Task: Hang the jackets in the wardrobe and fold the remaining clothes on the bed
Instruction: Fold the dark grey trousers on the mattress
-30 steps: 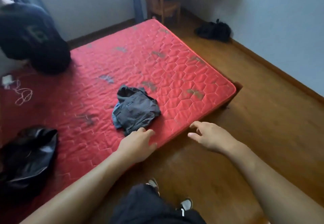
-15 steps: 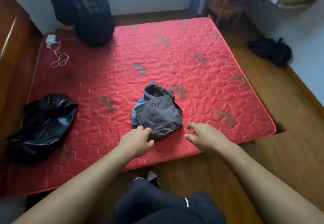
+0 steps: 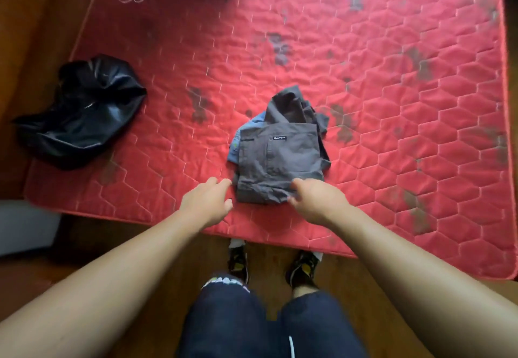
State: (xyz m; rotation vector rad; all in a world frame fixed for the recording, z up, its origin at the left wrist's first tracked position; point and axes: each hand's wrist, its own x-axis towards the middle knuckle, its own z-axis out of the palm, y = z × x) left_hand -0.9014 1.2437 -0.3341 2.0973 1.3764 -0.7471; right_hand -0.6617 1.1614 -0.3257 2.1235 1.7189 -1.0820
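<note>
A grey garment [image 3: 280, 161] lies roughly folded near the front edge of the red bed [image 3: 392, 105]. The left hand [image 3: 207, 203] hovers beside it, loosely curled and empty; the right hand [image 3: 316, 200] touches its hem, grasp unclear. Folding looks nearly done; squaring the hem likely comes next. Its black label [image 3: 279, 138] is unreadable

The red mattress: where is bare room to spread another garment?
The widest bare stretch lies right of the grey garment, out to the mattress edge; another lies between it and the black jacket. Crowded: the near edge, where the left hand and right hand are at the garment.
</note>
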